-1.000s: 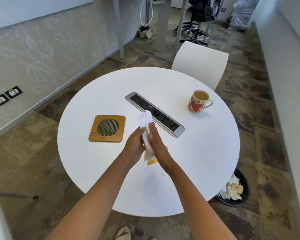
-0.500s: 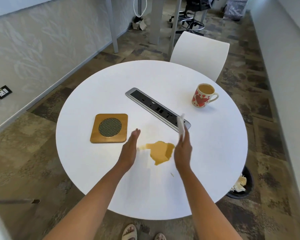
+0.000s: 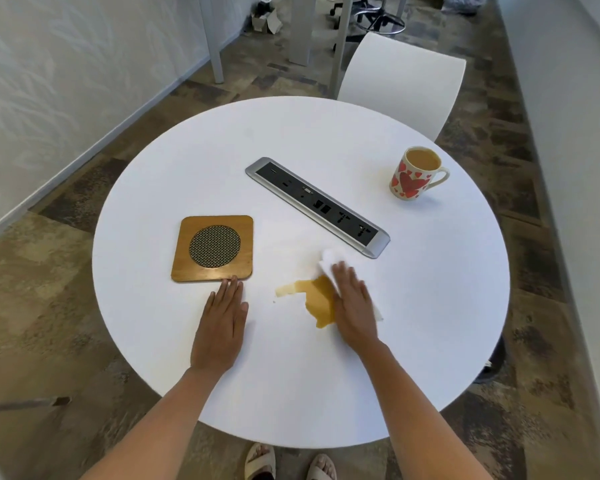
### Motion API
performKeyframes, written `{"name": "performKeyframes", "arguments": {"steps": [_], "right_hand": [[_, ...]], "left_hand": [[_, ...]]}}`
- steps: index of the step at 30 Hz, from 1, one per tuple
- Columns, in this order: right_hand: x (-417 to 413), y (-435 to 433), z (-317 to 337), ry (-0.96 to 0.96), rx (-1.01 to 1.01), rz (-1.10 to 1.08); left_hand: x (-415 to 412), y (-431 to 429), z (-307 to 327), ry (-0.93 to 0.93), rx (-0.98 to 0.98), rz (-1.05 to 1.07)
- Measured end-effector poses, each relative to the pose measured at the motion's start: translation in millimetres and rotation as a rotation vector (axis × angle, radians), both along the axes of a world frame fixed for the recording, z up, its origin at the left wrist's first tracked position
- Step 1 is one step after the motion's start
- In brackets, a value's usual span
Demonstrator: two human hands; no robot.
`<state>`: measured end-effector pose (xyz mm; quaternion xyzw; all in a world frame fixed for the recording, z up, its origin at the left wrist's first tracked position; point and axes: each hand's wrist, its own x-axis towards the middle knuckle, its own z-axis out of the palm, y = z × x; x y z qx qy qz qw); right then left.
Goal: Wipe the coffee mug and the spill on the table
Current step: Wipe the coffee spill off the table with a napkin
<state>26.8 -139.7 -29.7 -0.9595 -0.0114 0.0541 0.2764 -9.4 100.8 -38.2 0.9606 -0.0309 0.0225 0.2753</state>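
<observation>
Your right hand [image 3: 354, 299] lies flat, fingers straight, pressing the tissue [image 3: 329, 259] onto the 3 o'clock edge of the spill [image 3: 312, 296], near the centre of the table [image 3: 430, 306]. Your left hand [image 3: 222, 317] rests flat and empty at the spill's 9 o'clock. The mug [image 3: 417, 174] stands full near the table's 2 o'clock rim. Caution: sweeping toward 12 o'clock may push liquid into the socket strip [image 3: 317, 206].

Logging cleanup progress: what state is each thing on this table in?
Heart-printed white ceramic mug: upright, filled with milky coffee.
White paper tissue: pressed flat under right hand.
Tan coffee spill: puddle unwiped, right edge covered by that hand.
Left hand: flat on table, holding nothing.
Square wooden coaster: bare.
Silver socket strip: nothing plugged in.
</observation>
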Motion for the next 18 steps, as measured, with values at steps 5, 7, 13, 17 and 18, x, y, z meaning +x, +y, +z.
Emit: {"name": "performKeyframes", "arguments": {"steps": [5, 7, 13, 17, 18], "right_hand": [[-1, 48, -1, -0.033, 0.024, 0.245], [-6, 61, -2, -0.03, 0.028, 0.367], [-35, 72, -6, -0.058, -0.051, 0.713], [-49, 45, -6, -0.063, -0.12, 0.841], [-52, 36, -6, -0.055, -0.13, 0.844]], "left_hand": [[1, 1, 1, -0.011, -0.021, 0.001], [2, 1, 1, -0.02, -0.05, 0.006], [2, 4, 1, -0.045, -0.171, 0.053], [0, 5, -1, -0.06, -0.179, 0.056], [0, 4, -1, -0.061, -0.183, 0.062]]}}
